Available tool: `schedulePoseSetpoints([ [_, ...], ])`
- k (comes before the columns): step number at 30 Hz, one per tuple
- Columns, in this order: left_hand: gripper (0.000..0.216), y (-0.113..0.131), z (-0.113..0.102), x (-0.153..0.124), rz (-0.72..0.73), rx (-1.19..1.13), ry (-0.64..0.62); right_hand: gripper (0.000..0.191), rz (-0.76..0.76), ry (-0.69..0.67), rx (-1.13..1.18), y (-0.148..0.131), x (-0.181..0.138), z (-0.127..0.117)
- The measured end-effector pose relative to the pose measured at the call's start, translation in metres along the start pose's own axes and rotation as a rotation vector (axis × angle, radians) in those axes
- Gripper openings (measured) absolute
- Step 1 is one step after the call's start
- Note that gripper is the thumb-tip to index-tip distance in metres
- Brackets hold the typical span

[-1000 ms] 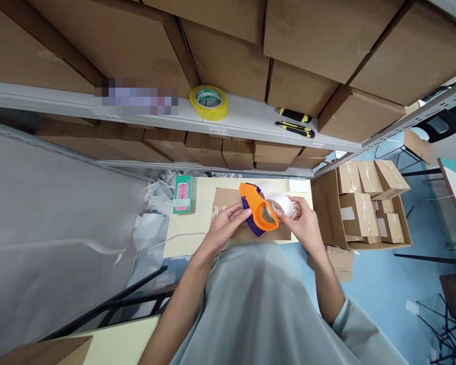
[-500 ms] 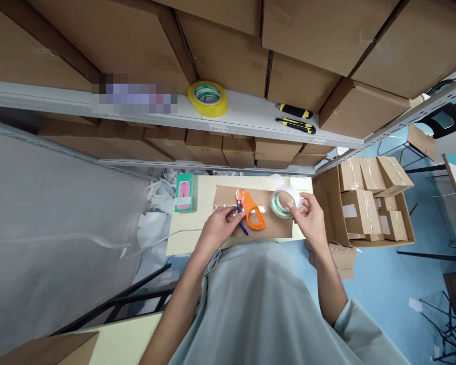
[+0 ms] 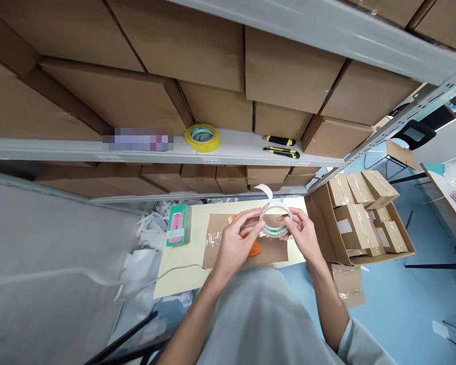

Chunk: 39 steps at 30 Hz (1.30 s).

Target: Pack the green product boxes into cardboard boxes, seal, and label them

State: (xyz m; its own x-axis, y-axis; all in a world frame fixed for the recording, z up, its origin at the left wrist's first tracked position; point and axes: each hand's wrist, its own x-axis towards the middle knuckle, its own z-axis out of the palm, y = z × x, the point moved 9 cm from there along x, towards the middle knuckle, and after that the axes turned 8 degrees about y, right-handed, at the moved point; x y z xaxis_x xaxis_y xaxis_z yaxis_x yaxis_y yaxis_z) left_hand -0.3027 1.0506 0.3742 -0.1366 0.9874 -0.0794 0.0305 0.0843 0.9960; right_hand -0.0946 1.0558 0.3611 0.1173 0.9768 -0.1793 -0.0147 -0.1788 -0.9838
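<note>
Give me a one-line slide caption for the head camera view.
The left hand and right hand hold a clear tape roll above a taped cardboard sheet, orange dispenser lying on it.

Both hands, left hand (image 3: pixel 236 242) and right hand (image 3: pixel 303 234), hold a tape roll (image 3: pixel 275 221) (nearly spent).

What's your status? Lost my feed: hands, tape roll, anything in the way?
Tape roll pinched between left hand and right hand, above the cardboard sheet. Loose end curls up. Orange dispenser lies beneath left hand.
</note>
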Motion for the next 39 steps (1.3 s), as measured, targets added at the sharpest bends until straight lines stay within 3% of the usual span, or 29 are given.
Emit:
schedulePoseSetpoints([
  [3, 0.037, 0.008, 0.002, 0.004, 0.079, 0.1, -0.042, 0.055, -0.014, 0.02, -0.024, 0.005, 0.002, -0.004],
  [9, 0.048, 0.028, 0.013, -0.002, 0.179, 0.335, -0.299, 0.06, -0.045, -0.014, -0.095, 0.014, 0.002, -0.006],
  [14, 0.055, 0.03, 0.016, -0.005, 0.15, 0.426, -0.396, 0.074, -0.264, -0.046, -0.324, -0.011, -0.007, -0.008],
  [18, 0.053, 0.032, 0.021, -0.004, 0.169, 0.44, -0.395, 0.049, -0.44, -0.03, -0.526, -0.03, -0.014, -0.008],
  [22, 0.053, 0.031, 0.027, -0.003, 0.186, 0.46, -0.397, 0.032, -0.491, 0.011, -0.604, -0.033, -0.015, -0.012],
  [30, 0.04, 0.016, 0.046, -0.003, 0.136, 0.366, -0.357, 0.03, -0.475, 0.165, -0.546, -0.027, -0.016, -0.043],
  [39, 0.034, 0.0, 0.09, -0.001, 0.164, 0.294, -0.267, 0.031, -0.357, 0.334, -0.455, -0.006, -0.005, -0.094],
])
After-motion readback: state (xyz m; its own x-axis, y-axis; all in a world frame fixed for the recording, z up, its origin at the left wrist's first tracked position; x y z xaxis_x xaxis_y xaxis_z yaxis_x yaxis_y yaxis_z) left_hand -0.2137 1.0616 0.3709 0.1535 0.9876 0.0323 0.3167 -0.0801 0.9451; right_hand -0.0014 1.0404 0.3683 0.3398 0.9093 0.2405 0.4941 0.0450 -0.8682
